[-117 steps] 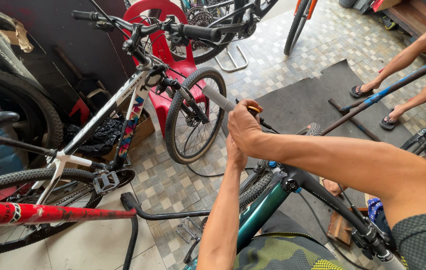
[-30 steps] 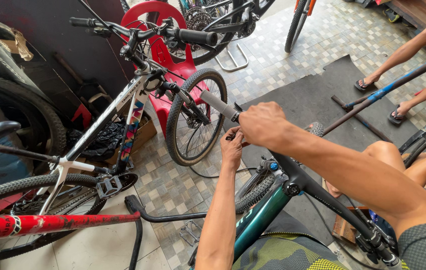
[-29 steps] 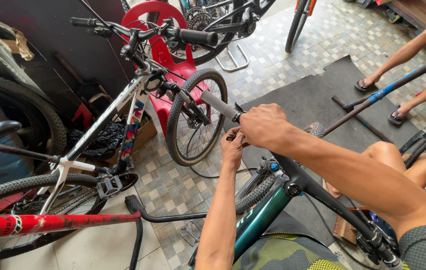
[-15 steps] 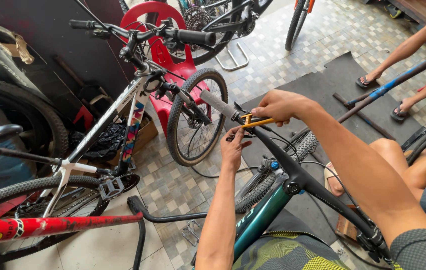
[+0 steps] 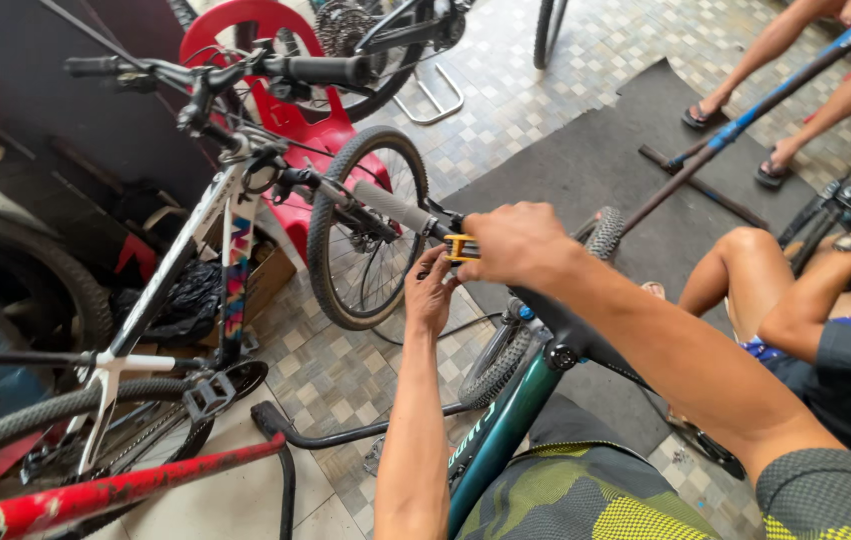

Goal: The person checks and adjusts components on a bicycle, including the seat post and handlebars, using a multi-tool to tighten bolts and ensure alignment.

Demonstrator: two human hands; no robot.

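My right hand [image 5: 518, 243] grips a small yellow-handled tool [image 5: 460, 247] pressed against the handlebar [image 5: 394, 207] of a dark green bicycle [image 5: 506, 425] in front of me. The bar ends in a grey grip. My left hand [image 5: 431, 295] reaches up from below, fingers curled on the underside of the bar just beside the tool. What its fingers touch there is hidden by the bar and the right hand.
A white bicycle [image 5: 186, 260] stands close on the left, its front wheel [image 5: 366, 228] just behind the handlebar. A red plastic chair [image 5: 291, 120] sits behind it. A red frame tube [image 5: 96, 492] lies low left. Another person sits at right [image 5: 806, 310]; feet in sandals stand on a dark mat [image 5: 586, 160].
My right hand has slid back along the bar and the yellow tool now shows at its fingertips. The left hand stays under the bar.
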